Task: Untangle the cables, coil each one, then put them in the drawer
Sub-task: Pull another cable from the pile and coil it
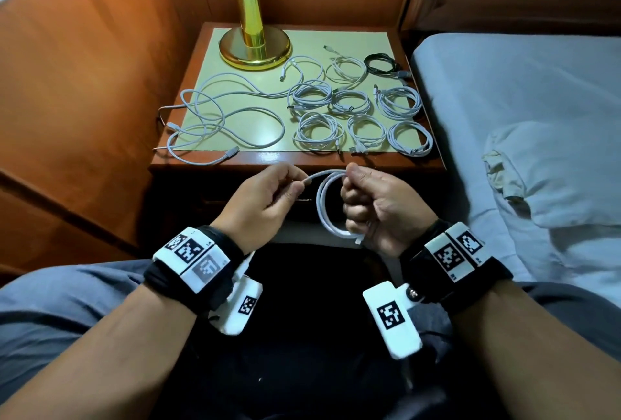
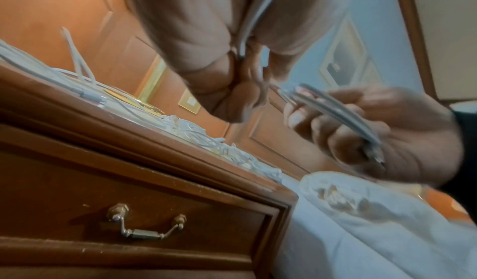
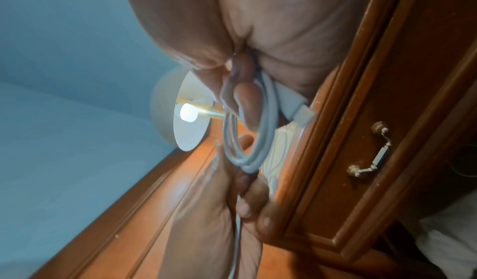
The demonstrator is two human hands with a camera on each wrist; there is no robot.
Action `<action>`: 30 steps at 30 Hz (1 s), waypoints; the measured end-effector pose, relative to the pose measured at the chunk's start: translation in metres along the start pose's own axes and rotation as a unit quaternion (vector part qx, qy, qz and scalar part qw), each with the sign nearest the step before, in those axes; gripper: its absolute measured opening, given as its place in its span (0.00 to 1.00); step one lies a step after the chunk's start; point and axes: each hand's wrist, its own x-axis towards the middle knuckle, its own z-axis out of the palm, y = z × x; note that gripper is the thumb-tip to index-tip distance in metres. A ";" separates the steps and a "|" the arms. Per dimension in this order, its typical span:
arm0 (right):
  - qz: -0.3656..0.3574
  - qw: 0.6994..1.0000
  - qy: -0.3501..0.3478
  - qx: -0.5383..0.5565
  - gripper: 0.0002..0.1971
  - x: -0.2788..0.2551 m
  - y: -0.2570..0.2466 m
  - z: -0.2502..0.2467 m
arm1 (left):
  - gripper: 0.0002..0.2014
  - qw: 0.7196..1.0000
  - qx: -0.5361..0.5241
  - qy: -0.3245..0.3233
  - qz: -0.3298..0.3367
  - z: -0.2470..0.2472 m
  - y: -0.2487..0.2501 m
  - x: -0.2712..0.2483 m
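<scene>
- White cable (image 1: 327,204) held in front of the bench (image 1: 295,159), above the lap, partly wound into a small coil.
- Right hand (image 1: 376,207) as grip: fingers curled round the coil's loops, plug end hanging at the heel of the hand.
- Left hand (image 1: 268,196) as grip: thumb and fingers pinching the free tail just left of the coil, apparently feeding the last turn.
- Finished coils (image 1: 356,113) laid in rows on the bench to the right of the lamp (image 1: 253,46): eight white or so, plus one black coil (image 1: 381,63) at the far right.
- Loose cables (image 1: 221,120) sprawled in front of the lamp, toward the bench's left edge, still overlapping; at least two plug ends visible.
- Drawer (image 2: 144,218) below the bench top shut, nothing stowed yet.
- Judged progress: well past halfway on coiling; remaining are the loose strands, then all stowing.
</scene>
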 end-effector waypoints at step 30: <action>-0.026 1.000 0.008 0.011 0.17 0.002 0.018 0.008 | 0.04 0.922 -0.353 0.057 -0.148 0.016 0.020 -0.005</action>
